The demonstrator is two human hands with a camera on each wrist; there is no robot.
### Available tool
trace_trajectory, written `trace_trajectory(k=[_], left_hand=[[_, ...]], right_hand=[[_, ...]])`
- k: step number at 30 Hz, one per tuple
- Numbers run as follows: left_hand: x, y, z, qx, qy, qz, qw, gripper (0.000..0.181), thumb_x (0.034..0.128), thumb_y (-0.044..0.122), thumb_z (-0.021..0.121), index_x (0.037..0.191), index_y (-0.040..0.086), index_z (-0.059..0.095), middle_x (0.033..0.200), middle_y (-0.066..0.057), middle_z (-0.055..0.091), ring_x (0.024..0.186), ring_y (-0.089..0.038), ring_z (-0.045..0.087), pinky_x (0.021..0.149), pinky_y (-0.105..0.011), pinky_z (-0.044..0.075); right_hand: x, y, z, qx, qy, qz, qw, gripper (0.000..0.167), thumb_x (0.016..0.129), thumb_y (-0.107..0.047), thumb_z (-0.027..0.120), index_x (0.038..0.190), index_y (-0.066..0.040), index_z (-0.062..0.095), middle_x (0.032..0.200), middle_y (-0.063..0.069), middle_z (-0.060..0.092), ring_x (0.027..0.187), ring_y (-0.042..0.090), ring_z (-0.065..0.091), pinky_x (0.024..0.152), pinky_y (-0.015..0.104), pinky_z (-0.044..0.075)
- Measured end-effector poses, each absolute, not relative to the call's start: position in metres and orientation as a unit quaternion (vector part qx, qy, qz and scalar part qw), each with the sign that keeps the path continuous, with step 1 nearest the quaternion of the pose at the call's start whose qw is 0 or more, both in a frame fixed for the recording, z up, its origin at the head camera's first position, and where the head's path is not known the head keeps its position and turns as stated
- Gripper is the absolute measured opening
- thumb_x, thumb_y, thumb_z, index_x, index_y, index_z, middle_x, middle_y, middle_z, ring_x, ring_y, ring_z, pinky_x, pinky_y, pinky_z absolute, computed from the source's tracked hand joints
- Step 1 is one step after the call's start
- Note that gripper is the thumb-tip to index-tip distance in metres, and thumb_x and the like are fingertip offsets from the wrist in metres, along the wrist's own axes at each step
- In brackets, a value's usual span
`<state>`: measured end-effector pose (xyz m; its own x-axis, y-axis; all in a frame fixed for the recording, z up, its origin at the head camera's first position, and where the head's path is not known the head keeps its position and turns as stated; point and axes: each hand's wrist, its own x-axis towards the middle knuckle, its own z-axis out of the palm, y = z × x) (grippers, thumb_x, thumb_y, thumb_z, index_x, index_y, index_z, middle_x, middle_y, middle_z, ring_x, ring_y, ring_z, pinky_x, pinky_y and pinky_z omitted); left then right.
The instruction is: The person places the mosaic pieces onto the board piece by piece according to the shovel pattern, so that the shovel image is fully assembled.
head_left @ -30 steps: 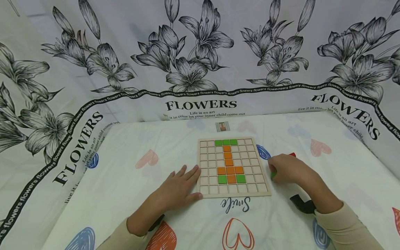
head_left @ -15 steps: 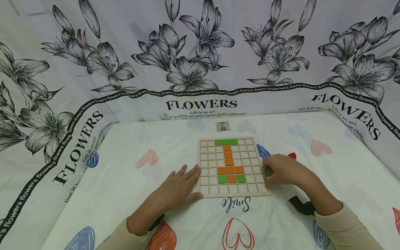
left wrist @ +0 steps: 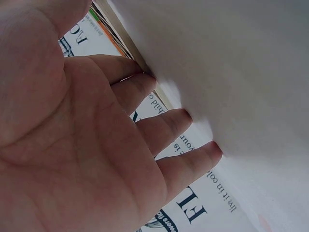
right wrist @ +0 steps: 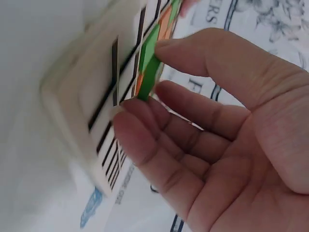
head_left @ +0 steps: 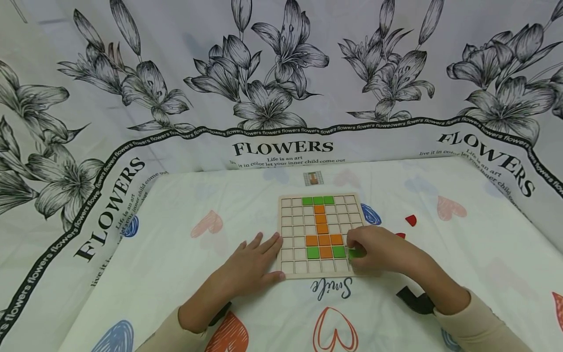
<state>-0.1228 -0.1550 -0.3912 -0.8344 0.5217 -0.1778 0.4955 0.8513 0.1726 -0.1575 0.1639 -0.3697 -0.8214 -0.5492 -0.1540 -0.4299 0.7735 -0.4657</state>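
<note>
A square wooden grid board [head_left: 288, 267] lies on the white cloth. Set in its cells are orange tiles [head_left: 324, 240] in a column and a short row, with green tiles [head_left: 318, 200] along the top and others low down. My left hand [head_left: 250, 264] lies flat with spread fingers, fingertips and thumb touching the board's left edge; the left wrist view shows these fingers [left wrist: 181, 169] straight. Above the board's right side, my right hand [head_left: 382, 249] pinches a green square tile [right wrist: 150, 77] between thumb and fingers. That tile is tilted, just right of the lower green tile.
Behind the board lies a small picture card [head_left: 313, 178] with a grid pattern. Small red shapes [head_left: 411, 220] show on the cloth at the right; whether they are printed is unclear. A black strap [head_left: 415, 300] hangs at the right wrist. A flower-printed curtain [head_left: 281, 73] stands behind.
My right hand has moved left from beside the board to above its right columns, carrying the green tile. More of the red shapes is uncovered. My left hand has stayed put.
</note>
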Motion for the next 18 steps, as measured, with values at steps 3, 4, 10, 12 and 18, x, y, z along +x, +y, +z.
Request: trace_trajectory(k=[3,4,10,12,18], left_hand=[[-0.123,-0.155,-0.391,0.266,0.956,0.059,0.109,0.079,0.0980,0.055,0.056,0.158,0.008,0.033,0.162,-0.007,0.029,0.145,-0.043,0.027,0.106,-0.065,0.033],[-0.122,-0.155,-0.391,0.266,0.956,0.059,0.107,0.079,0.0980,0.055,0.056,0.158,0.008,0.033,0.162,-0.007,0.029,0.145,-0.043,0.027,0.106,-0.065,0.033],[-0.122,-0.155,-0.390,0.269,0.955,0.063,0.105,0.078,0.0982,0.054,0.057,0.157,0.007,0.034,0.162,-0.007,0.030,0.145,-0.044,0.028,0.106,-0.065,0.033],[-0.122,-0.155,-0.390,0.271,0.955,0.064,0.105,0.078,0.0982,0.053,0.057,0.157,0.007,0.034,0.162,-0.008,0.031,0.144,-0.044,0.029,0.106,-0.065,0.033],[-0.122,-0.155,-0.390,0.273,0.955,0.060,0.104,0.078,0.0983,0.054,0.056,0.157,0.007,0.034,0.162,-0.008,0.031,0.144,-0.044,0.029,0.106,-0.065,0.033]], right_hand=[[-0.154,0.156,-0.373,-0.272,0.928,-0.216,0.135,0.019,0.081,-0.013,0.080,0.084,-0.019,0.063,0.071,-0.004,0.052,0.073,0.013,0.051,0.061,0.027,0.044],[-0.153,0.154,-0.373,-0.277,0.927,-0.215,0.132,0.018,0.081,-0.013,0.080,0.083,-0.019,0.063,0.071,-0.005,0.052,0.073,0.013,0.051,0.061,0.027,0.044],[-0.148,0.146,-0.377,-0.332,0.913,-0.219,0.094,0.016,0.081,-0.010,0.079,0.076,-0.020,0.068,0.070,-0.010,0.051,0.072,0.009,0.050,0.061,0.024,0.045],[-0.146,0.143,-0.378,-0.349,0.908,-0.217,0.084,0.018,0.081,-0.009,0.080,0.075,-0.021,0.067,0.070,-0.011,0.050,0.072,0.008,0.049,0.061,0.023,0.044],[-0.141,0.135,-0.382,-0.357,0.906,-0.213,0.086,0.017,0.081,-0.010,0.082,0.075,-0.019,0.068,0.073,-0.012,0.051,0.069,0.006,0.049,0.062,0.022,0.046]])
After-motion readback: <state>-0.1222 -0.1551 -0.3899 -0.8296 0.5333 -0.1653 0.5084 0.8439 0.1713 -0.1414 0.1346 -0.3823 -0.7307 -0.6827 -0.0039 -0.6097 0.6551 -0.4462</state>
